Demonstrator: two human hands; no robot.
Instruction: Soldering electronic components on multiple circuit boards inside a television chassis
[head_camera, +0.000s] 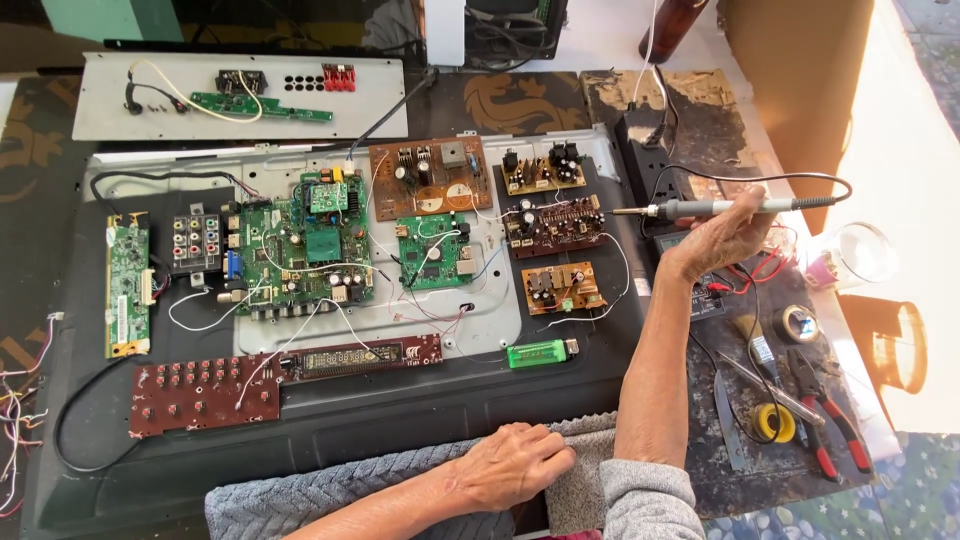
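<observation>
My right hand (722, 235) is raised at the right of the bench and grips a grey soldering iron (700, 208), its tip pointing left toward the brown circuit boards (556, 228). My left hand (512, 463) rests with fingers curled on a grey knitted cloth (330, 492) at the near edge and holds nothing. Several circuit boards lie on the back of a black flat panel: a large green main board (300, 255), a small green board (432, 252), a brown power board (430, 178) and a long dark red button board (205, 392).
A green lighter (540, 352) lies near the panel's lower middle. Red-handled pliers (830, 415), a yellow tape roll (775, 422), a black tape roll (798, 322) and a brush (755, 342) lie at the right. A grey metal plate (100, 110) with a green board sits at the back.
</observation>
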